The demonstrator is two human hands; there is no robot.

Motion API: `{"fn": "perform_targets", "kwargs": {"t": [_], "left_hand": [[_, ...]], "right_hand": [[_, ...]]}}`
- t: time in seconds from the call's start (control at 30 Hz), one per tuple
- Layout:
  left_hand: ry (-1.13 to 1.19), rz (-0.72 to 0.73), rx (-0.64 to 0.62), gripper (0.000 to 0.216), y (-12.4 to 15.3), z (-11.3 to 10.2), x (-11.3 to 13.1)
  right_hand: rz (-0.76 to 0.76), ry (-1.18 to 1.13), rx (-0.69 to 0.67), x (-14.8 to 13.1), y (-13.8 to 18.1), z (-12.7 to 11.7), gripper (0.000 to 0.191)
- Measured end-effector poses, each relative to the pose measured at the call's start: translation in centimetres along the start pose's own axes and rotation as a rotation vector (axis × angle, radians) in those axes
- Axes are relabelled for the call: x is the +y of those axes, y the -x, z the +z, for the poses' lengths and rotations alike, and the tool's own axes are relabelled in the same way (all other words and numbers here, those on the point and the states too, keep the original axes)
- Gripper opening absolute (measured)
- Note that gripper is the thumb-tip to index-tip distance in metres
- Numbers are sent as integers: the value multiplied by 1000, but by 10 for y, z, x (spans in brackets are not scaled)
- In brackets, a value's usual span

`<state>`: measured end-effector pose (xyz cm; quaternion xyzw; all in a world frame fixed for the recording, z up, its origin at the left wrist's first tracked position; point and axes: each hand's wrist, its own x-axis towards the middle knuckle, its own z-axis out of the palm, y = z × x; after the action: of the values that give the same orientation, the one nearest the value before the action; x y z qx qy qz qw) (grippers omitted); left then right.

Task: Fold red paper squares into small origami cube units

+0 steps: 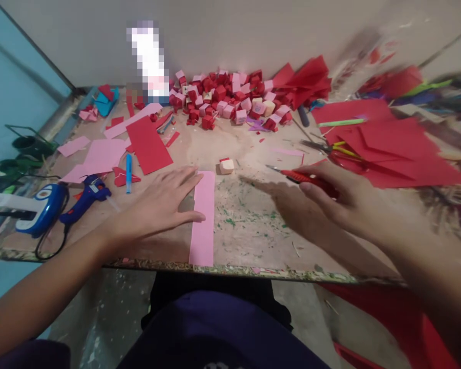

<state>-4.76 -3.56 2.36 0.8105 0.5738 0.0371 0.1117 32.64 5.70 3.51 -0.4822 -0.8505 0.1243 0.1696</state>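
My left hand (165,202) lies on the table with fingers stretched out, its fingertips and thumb pressing the left edge of a pink paper strip (204,236). The strip runs lengthwise toward the table's front edge. Raised over the right side, my right hand (338,197) is closed around a red box cutter (297,176), its thin metal tip pointing left. Part of the handle is hidden by my fingers. Between the hands, just beyond the strip, sits a small pale cube (226,165) with a red face.
Many red and pink cubes (223,97) are heaped at the back. Red sheets (399,148) and yellow-handled scissors (341,148) lie right. At left are a red rectangle (148,143), a blue pen (128,171), pink sheets (102,155) and a blue glue gun (86,197). Green scraps (230,218) litter the tabletop.
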Motion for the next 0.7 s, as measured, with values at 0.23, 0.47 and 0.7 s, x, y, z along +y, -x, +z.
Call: {"fn": "perform_targets", "kwargs": {"t": [0.23, 0.47, 0.7], "left_hand": [[-39, 11, -74, 107, -13, 17, -12], [16, 13, -71, 109, -17, 26, -19], [56, 13, -68, 107, -17, 31, -22]], "right_hand": [[-304, -211, -287, -67, -23, 21, 31], [-411, -291, -356, -81, -50, 41, 33], [-353, -317, -353, -82, -51, 38, 30]]}}
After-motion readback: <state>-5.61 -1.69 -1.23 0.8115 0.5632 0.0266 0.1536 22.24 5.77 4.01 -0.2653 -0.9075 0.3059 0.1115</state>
